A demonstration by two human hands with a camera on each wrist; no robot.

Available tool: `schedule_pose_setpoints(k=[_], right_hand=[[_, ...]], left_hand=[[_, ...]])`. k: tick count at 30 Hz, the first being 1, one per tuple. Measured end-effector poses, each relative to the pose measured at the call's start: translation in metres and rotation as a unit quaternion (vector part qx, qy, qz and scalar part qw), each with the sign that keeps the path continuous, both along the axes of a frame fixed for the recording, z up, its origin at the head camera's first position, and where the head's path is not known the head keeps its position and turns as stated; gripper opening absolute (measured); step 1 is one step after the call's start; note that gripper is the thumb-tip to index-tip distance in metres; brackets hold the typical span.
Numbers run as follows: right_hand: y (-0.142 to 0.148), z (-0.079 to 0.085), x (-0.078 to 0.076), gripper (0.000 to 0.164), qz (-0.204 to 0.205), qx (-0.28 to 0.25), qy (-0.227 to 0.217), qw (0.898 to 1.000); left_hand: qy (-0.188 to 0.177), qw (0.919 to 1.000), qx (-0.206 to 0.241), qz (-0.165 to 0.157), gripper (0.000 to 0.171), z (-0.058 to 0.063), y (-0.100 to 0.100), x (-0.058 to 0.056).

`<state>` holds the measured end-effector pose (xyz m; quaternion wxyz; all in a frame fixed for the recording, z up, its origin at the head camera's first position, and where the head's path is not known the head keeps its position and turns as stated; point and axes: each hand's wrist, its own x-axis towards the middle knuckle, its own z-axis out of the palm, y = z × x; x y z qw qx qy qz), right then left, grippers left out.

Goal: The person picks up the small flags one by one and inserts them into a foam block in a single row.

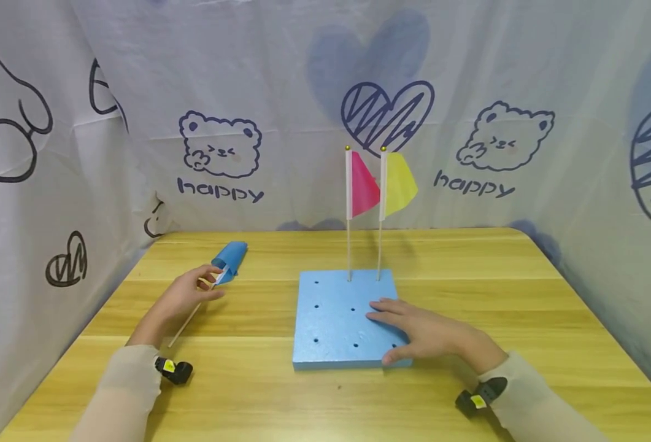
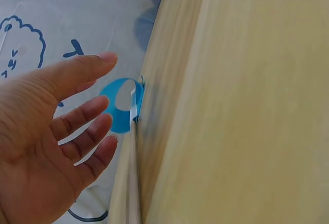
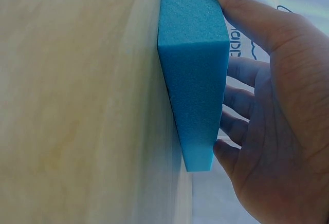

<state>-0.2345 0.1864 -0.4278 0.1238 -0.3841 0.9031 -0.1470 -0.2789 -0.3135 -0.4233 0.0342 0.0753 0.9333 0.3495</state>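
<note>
A blue flag (image 1: 232,253) on a thin stick (image 1: 184,328) lies on the table at the left, its cloth rolled into a curl. My left hand (image 1: 180,299) hovers over the stick just below the cloth; the left wrist view shows its fingers loosely bent and apart from the stick. In the middle sits a light blue foam block (image 1: 333,325) with several small holes in its top. My right hand (image 1: 432,331) rests on the block's right side with spread fingers. A pink flag (image 1: 362,189) and a yellow flag (image 1: 398,185) stand upright in the block's back holes.
The wooden table (image 1: 237,393) reaches back to a white cloth (image 1: 297,147) printed with bears and hearts. That cloth also hangs along the left and right sides. Both upright flagsticks rise well above the block's back edge.
</note>
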Motion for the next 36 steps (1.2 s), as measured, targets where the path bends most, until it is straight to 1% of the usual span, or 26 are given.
schedule_pose_setpoints(k=[8, 12, 15, 19, 24, 28, 33, 36], right_hand=[[-0.001, 0.002, 0.000, 0.088, 0.000, -0.003, -0.005, 1.000], [-0.002, 0.003, -0.001, 0.088, 0.009, -0.008, -0.004, 1.000], [-0.001, 0.002, -0.001, 0.088, 0.006, -0.005, -0.003, 1.000], [0.000, 0.001, 0.000, 0.088, 0.000, -0.002, 0.000, 1.000], [0.000, 0.000, 0.000, 0.088, 0.006, -0.005, -0.001, 1.000], [0.000, 0.001, -0.001, 0.088, 0.005, -0.005, 0.001, 1.000], [0.001, 0.000, 0.000, 0.089, 0.006, 0.004, 0.004, 1.000], [0.003, 0.000, -0.001, 0.089, 0.005, 0.006, 0.004, 1.000]], left_hand=[[0.000, 0.9995, -0.032, 0.001, 0.061, -0.004, -0.010, 0.002], [0.001, 0.9992, -0.037, -0.013, 0.062, -0.006, -0.017, 0.002], [-0.001, 0.9987, -0.041, -0.030, 0.065, -0.009, -0.019, 0.002], [-0.004, 0.9979, -0.046, -0.045, 0.066, -0.012, -0.020, 0.000], [-0.010, 0.9977, -0.052, -0.043, 0.063, -0.013, -0.020, 0.000], [-0.005, 0.9975, -0.060, -0.037, 0.061, -0.012, -0.018, 0.000], [-0.006, 0.9966, -0.074, -0.037, 0.058, -0.013, -0.017, 0.000], [-0.007, 0.9963, -0.079, -0.033, 0.057, -0.011, -0.018, -0.001]])
